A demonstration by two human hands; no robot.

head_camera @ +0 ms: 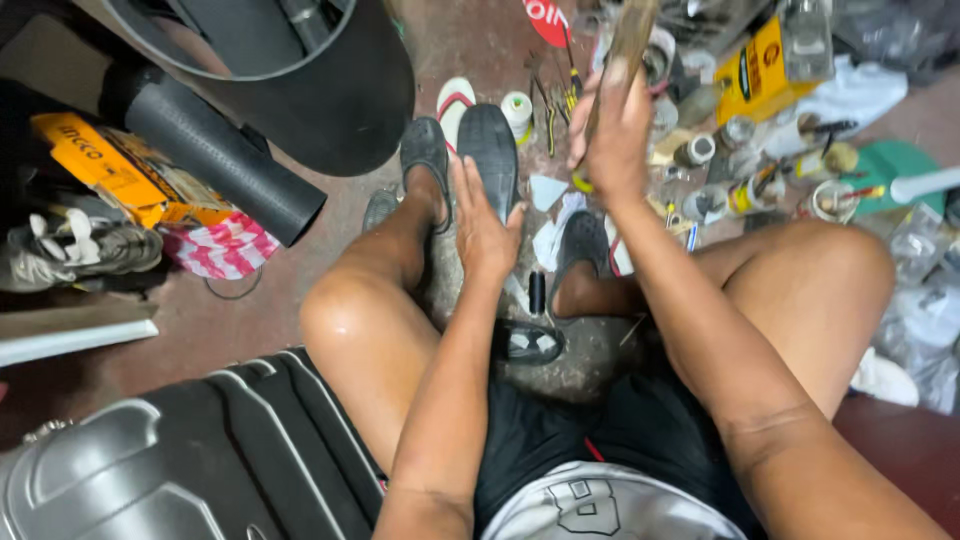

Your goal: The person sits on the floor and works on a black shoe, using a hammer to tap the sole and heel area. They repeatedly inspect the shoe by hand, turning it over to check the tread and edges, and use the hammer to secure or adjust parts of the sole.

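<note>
I sit on the floor with my knees apart. My left hand [482, 222] lies flat with fingers together on the near end of a black shoe [490, 155] that stands sole-up between my legs. My right hand [615, 135] is raised above it, fist closed around a long wooden handle [625, 45] that runs up out of the picture; its head is hidden. A second black shoe [425, 150] is on my left foot, beside the first.
A big black drum [330, 90] and a black rolled sheet [215, 150] lie at the left. A dark plastic case [180, 460] sits at the bottom left. Cans, bottles, a yellow container [760, 70] and hand tools crowd the floor at the upper right.
</note>
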